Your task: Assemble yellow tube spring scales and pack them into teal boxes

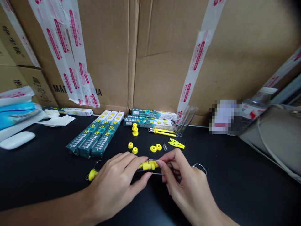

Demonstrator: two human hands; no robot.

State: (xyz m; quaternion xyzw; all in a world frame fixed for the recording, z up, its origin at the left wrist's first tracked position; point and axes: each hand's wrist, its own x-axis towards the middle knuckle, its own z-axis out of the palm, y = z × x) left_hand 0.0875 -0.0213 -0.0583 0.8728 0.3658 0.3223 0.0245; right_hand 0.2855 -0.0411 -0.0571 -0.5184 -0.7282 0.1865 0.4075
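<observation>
My left hand (pixel 115 183) is closed around the body of a spring scale, most of it hidden under the fingers. A yellow end piece (pixel 92 174) with a wire loop sticks out past its left side. At the right end, a yellow plug (pixel 148 165) shows between my two hands. My right hand (pixel 185 183) pinches a bent metal wire hook (pixel 157 173) whose ends lie alongside the plug. The hook's rounded loop (pixel 200 167) comes out to the right behind that hand. Just beyond my hands lie yellow rings (pixel 153 148), small yellow caps (pixel 134 150) and small springs (pixel 165 147).
Three green-and-white boxes (pixel 101 135) lie at left, with more boxes (pixel 152 114) behind. Yellow rods (pixel 163 133), flat yellow pieces (pixel 176 143) and clear tubes (pixel 187 121) are near the cardboard wall (pixel 164 62). A white mouse (pixel 17 140) sits left; a bottle (pixel 255 108) and bag (pixel 277 135) stand right.
</observation>
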